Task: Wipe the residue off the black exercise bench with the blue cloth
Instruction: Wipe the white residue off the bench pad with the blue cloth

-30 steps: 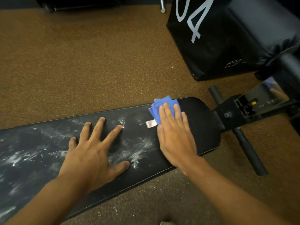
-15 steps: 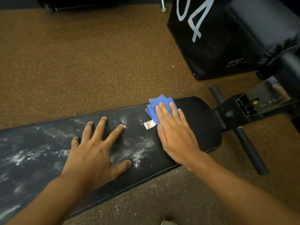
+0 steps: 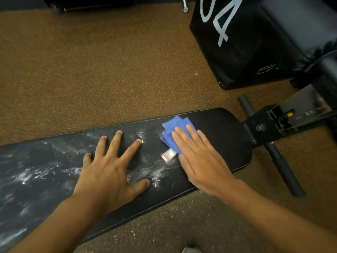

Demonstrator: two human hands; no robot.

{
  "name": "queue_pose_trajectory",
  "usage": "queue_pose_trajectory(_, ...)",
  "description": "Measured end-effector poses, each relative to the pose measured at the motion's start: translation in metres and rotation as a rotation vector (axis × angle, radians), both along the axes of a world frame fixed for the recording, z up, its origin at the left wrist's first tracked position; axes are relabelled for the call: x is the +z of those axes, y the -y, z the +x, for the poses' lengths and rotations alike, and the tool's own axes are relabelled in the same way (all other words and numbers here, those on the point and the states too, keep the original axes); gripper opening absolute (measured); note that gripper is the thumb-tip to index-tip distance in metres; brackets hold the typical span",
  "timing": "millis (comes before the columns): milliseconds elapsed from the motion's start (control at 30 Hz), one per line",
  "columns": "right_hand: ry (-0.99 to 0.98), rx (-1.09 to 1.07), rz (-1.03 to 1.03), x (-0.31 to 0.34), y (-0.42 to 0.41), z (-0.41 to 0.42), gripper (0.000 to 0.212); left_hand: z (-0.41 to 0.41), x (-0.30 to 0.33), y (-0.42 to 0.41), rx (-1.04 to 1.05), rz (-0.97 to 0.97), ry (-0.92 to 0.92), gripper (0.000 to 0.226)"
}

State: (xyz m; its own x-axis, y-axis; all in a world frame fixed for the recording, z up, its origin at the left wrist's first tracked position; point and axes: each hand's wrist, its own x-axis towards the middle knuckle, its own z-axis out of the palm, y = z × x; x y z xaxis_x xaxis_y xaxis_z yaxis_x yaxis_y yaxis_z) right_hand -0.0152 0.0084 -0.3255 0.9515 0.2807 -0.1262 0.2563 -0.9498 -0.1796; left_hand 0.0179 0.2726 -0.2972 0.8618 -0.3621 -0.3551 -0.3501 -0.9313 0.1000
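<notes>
Wiping in progress, right end of bench.

Item: black exercise bench (image 3: pixel 224 136), long pad lying across brown speckled floor (image 3: pixel 91 70). Right end dark and clean; white powdery residue (image 3: pixel 151 173) streaked from the middle leftward to the frame edge.

Item: blue cloth (image 3: pixel 173 130), folded, white tag (image 3: pixel 167 155) showing at its near edge. Lies flat on the pad, under the right hand.

Right hand (image 3: pixel 198 161): flat, fingers together, pressing the cloth down; grips nothing.

Left hand (image 3: pixel 109 170): fingers spread wide, palm planted on the pad in the residue, bracing.

Change: over the last second cloth and right hand have slid leftward, from near the clean end toward the nearest patch of residue; the left hand has not shifted.

Assessment: early stage; most residue remains, and the left hand covers ground that will need wiping.

Adjacent: black padded box (image 3: pixel 246 42) with white numerals; bench frame (image 3: pixel 273 123).
</notes>
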Motion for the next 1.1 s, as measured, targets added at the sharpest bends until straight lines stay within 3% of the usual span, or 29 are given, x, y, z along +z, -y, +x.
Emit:
queue_pose_trajectory(67, -0.014, -0.036, 0.004, 0.0, 0.024, -0.003, 0.057, 0.0, 0.002, 0.001, 0.004, 0.0, -0.008, 0.108)
queue_pose_trajectory(167, 0.043, -0.337, -0.022, -0.007, 0.029, 0.037, 0.061, 0.0, 0.001, 0.001, 0.0, 0.013, -0.018, 0.106)
queue_pose_trajectory(233, 0.07, -0.416, -0.023, -0.011, 0.004, 0.072, 0.065, 0.0, 0.0, 0.001, 0.005, 0.007, -0.014, 0.106)
queue_pose_trajectory(333, 0.086, -0.21, -0.02, -0.012, -0.036, 0.072, 0.062, 0.0, -0.001, 0.001, -0.002, 0.026, -0.006, 0.107)
queue_pose_trajectory(467, 0.01, 0.021, -0.005, 0.001, -0.01, 0.015, 0.057, 0.0, 0.003, 0.002, 0.013, 0.011, -0.017, 0.107)
queue_pose_trajectory(567, 0.018, -0.179, -0.04, -0.003, 0.03, 0.028, 0.061, 0.0, 0.004, 0.002, 0.0, 0.028, -0.036, 0.105)
queue_pose_trajectory(667, 0.071, -0.419, -0.052, -0.011, 0.009, 0.083, 0.064, 0.0, 0.003, 0.003, -0.013, 0.055, -0.035, 0.105)
queue_pose_trajectory(800, 0.099, -0.124, -0.032, -0.013, -0.064, 0.08, 0.06, 0.0, -0.001, 0.003, 0.003, 0.037, -0.003, 0.106)
queue_pose_trajectory(900, 0.033, 0.025, 0.011, -0.002, -0.044, 0.035, 0.057, 0.0, 0.001, 0.004, 0.02, 0.024, -0.004, 0.106)
queue_pose_trajectory(967, 0.022, 0.01, -0.008, -0.001, -0.012, 0.028, 0.058, 0.0, 0.003, 0.004, 0.026, 0.011, -0.016, 0.105)
queue_pose_trajectory(1100, 0.048, -0.299, -0.013, -0.01, -0.015, 0.083, 0.062, 0.001, 0.003, 0.005, -0.007, 0.052, -0.027, 0.105)
